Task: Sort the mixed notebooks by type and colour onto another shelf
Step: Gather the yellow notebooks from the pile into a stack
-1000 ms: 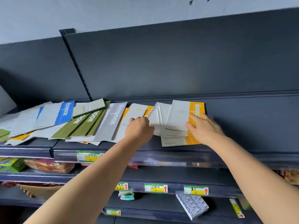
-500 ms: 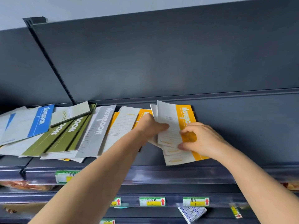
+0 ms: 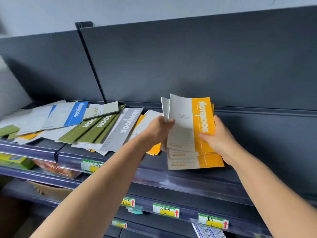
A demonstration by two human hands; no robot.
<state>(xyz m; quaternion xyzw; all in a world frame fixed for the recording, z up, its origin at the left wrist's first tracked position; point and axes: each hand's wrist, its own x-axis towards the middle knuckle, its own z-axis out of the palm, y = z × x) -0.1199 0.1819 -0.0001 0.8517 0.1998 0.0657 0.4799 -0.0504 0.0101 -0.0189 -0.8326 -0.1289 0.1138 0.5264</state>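
A fanned bundle of orange-and-white notebooks (image 3: pixel 190 134) is tilted up off the dark top shelf (image 3: pixel 257 152). My left hand (image 3: pixel 157 129) grips its left edge and my right hand (image 3: pixel 217 140) grips its right edge, thumb on the orange band. To the left a mixed pile lies flat: a grey notebook (image 3: pixel 123 129), green notebooks (image 3: pixel 92 129), a blue-and-white notebook (image 3: pixel 68 115), a small grey-green notebook (image 3: pixel 101 110) on top, and more orange ones (image 3: pixel 154 150) partly buried under my left hand.
The shelf's right half is bare dark metal. A vertical divider post (image 3: pixel 91 62) splits the back panel. Lower shelves carry price labels (image 3: pixel 166 210), a green-yellow box (image 3: pixel 15 162), a wrapped packet (image 3: pixel 56 169) and a patterned pack (image 3: pixel 207 231).
Both hands have closed on the orange notebooks and raised them from lying flat to tilted upright, gathering them into one bundle. The camera view has shifted.
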